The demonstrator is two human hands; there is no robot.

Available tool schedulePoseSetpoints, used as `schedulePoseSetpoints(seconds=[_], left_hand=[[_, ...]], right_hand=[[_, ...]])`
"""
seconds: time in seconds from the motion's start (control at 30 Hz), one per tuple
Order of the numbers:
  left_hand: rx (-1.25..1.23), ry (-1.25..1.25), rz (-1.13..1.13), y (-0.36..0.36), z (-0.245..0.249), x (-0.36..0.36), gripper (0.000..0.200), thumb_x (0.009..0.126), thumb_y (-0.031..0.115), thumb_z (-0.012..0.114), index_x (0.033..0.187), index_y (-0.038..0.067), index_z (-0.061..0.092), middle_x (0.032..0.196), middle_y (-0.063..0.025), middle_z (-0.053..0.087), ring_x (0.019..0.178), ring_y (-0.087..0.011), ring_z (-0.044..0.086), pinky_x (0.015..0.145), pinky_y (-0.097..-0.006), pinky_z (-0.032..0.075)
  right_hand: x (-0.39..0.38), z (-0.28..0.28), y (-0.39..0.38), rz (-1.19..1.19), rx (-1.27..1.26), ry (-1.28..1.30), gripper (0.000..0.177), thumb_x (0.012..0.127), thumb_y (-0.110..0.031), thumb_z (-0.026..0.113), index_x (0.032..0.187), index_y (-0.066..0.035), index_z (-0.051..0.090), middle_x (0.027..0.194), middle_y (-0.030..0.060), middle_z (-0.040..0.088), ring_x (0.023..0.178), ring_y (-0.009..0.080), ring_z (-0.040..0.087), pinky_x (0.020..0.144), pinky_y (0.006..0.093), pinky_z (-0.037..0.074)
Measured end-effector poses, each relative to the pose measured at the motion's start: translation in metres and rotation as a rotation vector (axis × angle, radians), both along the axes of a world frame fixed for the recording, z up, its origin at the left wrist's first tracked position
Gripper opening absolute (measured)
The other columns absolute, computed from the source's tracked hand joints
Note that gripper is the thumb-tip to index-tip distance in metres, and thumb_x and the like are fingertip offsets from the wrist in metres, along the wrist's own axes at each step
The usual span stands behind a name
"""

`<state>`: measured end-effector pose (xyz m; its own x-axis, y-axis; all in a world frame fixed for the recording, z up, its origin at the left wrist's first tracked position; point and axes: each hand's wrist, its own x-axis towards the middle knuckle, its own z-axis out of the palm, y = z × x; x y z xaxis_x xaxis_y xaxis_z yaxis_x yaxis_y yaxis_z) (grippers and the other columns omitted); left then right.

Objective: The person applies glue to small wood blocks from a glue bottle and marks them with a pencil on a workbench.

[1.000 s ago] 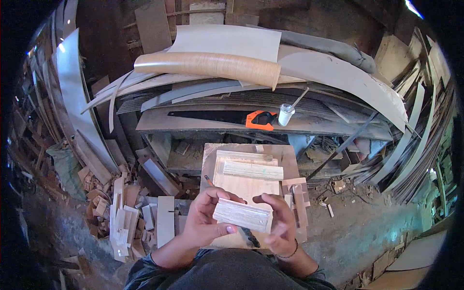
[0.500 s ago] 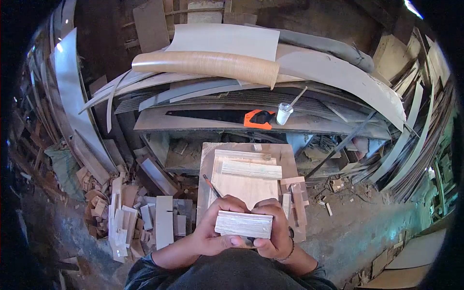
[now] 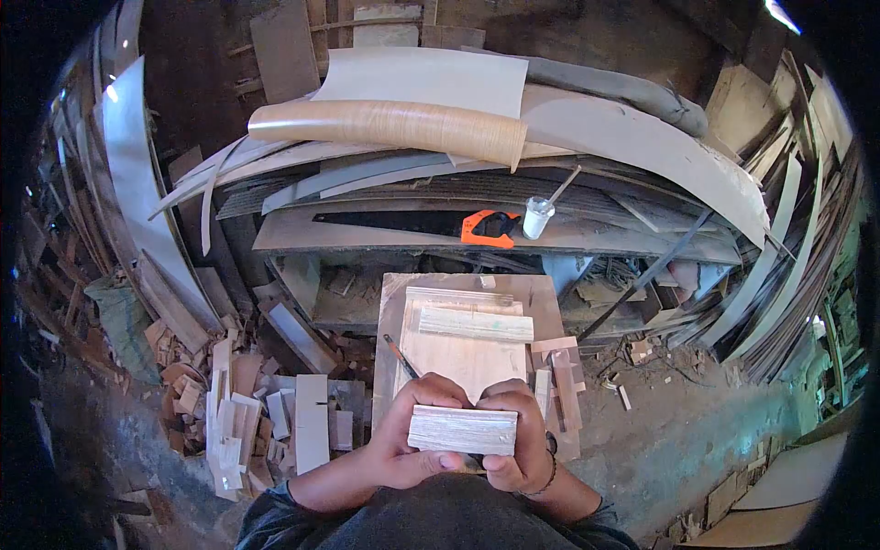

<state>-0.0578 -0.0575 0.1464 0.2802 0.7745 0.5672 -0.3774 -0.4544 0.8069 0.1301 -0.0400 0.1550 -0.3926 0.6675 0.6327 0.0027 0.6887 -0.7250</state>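
A short block of pale, grooved wood is held level near my body, between both hands. My left hand wraps its left end, thumb along the lower edge. Around the right end are the fingers of my right hand, its thumb also below. A dark pencil with an orange end sticks up beside my left hand; its lower part is hidden, so I cannot tell whether it is held. Beyond my hands, another pale wood strip lies across a light wooden panel on the work board.
An orange-handled saw and a white cup with a stick stand on the shelf ahead. A rolled wood-grain sheet lies above. Wood offcuts are heaped at the left; small strips lie at the board's right.
The held block has tilted slightly, its front face now looking a little shorter and lower. Both hands keep their hold, and the view has shifted very slightly.
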Motion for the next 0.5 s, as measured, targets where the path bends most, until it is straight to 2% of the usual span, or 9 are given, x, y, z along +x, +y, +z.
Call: schedulePoseSetpoints(seconds=[0.23, 0.5], left_hand=[[0.037, -0.009, 0.046, -0.0009, -0.0023, 0.0009, 0.053, 0.085, 0.020, 0.077, 0.122, 0.002, 0.044, 0.113, -0.0167, 0.052, 0.101, -0.0222, 0.055, 0.090, -0.0361, 0.042], [0.074, -0.009, 0.099, -0.0034, -0.0013, 0.0070, 0.054, 0.084, 0.021, 0.078, 0.122, 0.002, 0.045, 0.111, -0.0174, 0.054, 0.103, -0.0249, 0.056, 0.090, -0.0386, 0.044]], right_hand=[[-0.0011, 0.0045, -0.0011, 0.027, -0.075, 0.053, 0.061, 0.087, -0.050, 0.066, 0.117, 0.001, 0.051, 0.104, 0.0191, 0.057, 0.093, 0.0325, 0.056, 0.083, 0.0421, 0.045], [-0.0004, 0.0059, -0.0031, -0.004, -0.040, 0.032, 0.059, 0.085, -0.047, 0.070, 0.114, 0.002, 0.053, 0.100, 0.0181, 0.058, 0.090, 0.0309, 0.055, 0.081, 0.0403, 0.045]])
